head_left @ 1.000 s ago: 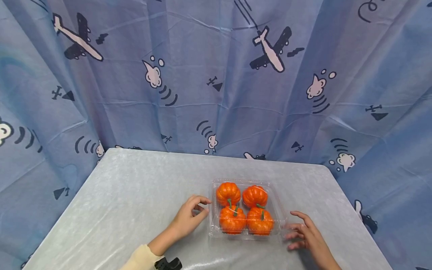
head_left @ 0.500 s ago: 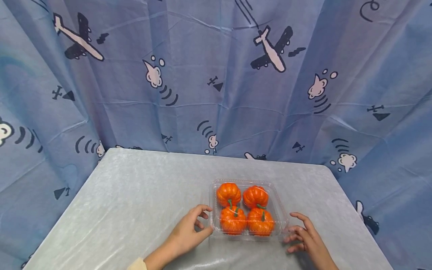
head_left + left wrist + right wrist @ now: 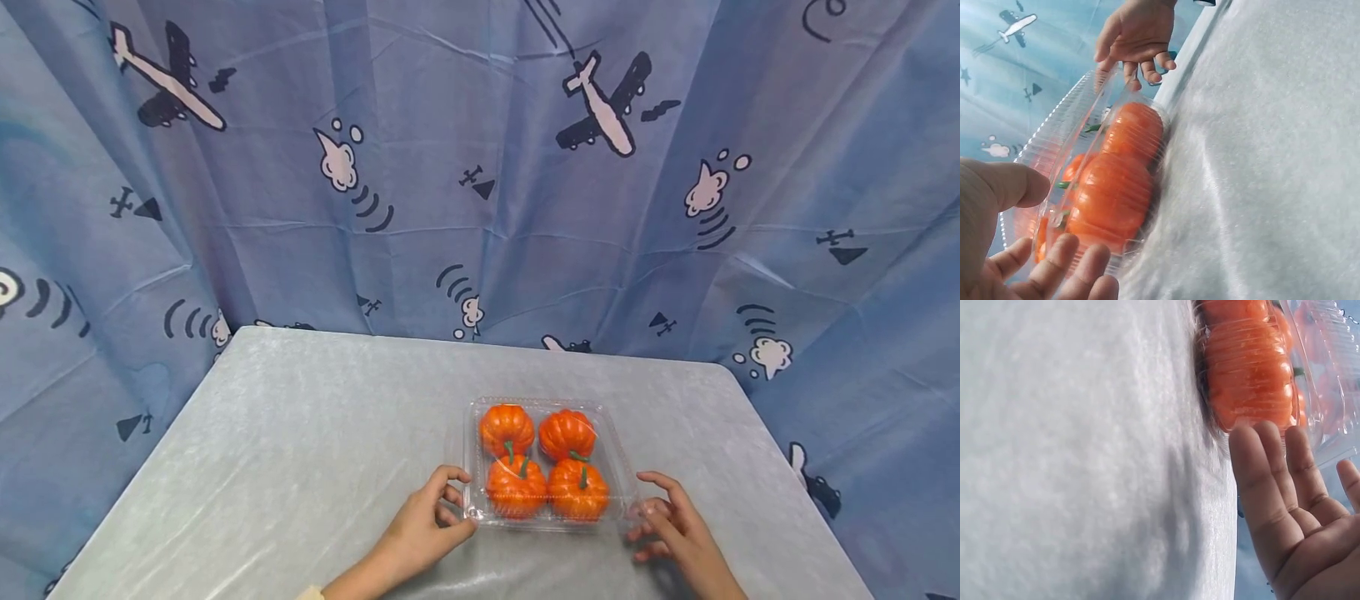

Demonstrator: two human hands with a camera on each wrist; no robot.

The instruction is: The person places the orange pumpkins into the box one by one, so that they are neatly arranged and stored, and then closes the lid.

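A clear plastic clamshell box [image 3: 621, 467] sits on the table with its lid down over several small orange pumpkins [image 3: 517, 487] with green stems. At its left side is my left hand [image 3: 423, 525], thumb near the front left corner and fingertips right at the edge. In the left wrist view the thumb [image 3: 1025, 186] and fingers lie apart, overlapping the box's end. On the other side my right hand [image 3: 678, 529] has its fingertips at the right front corner. The right wrist view shows those fingers [image 3: 1260, 469] extended toward the box wall, with pumpkins pressed close behind the plastic.
The table [image 3: 300, 433] has a pale grey-white cover and rounded back corners. Behind and around it hangs a blue curtain [image 3: 420, 167] printed with aeroplanes and clouds.
My left hand has moved toward the front of the box, along its left side to the front corner. My right hand has shifted slightly left, closer in. The box has stayed in place.
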